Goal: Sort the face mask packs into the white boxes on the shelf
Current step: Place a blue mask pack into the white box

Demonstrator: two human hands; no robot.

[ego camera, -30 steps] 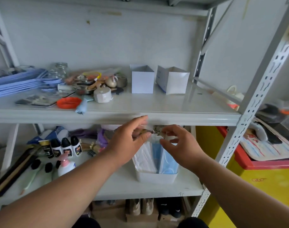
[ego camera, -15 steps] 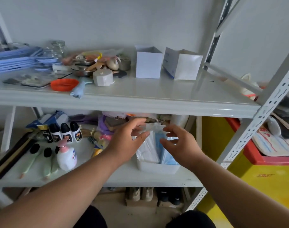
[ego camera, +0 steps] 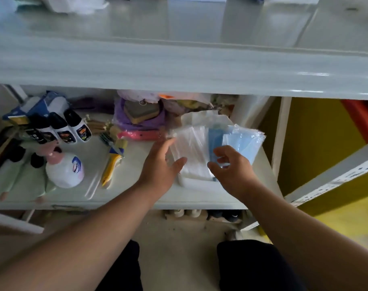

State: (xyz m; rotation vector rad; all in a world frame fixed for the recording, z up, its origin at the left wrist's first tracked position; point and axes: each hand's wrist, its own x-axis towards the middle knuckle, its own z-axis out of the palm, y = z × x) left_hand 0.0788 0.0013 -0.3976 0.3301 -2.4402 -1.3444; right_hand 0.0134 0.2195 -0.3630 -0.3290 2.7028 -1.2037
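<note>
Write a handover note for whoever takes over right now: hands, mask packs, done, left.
Left hand: open, fingers against the white mask packs.
Right hand: loosely curled at the blue mask packs; grip unclear.
All packs stand upright in the white tray on the lower shelf.
Done: nothing sorted that shows.
Left: lift packs, sort them into the white boxes, out of view.

On the lower shelf's left, a white pump bottle with a pink top [ego camera: 64, 172] stands near three black-capped white bottles [ego camera: 62, 128]; right of them lies a yellow-handled brush [ego camera: 111, 164].
</note>
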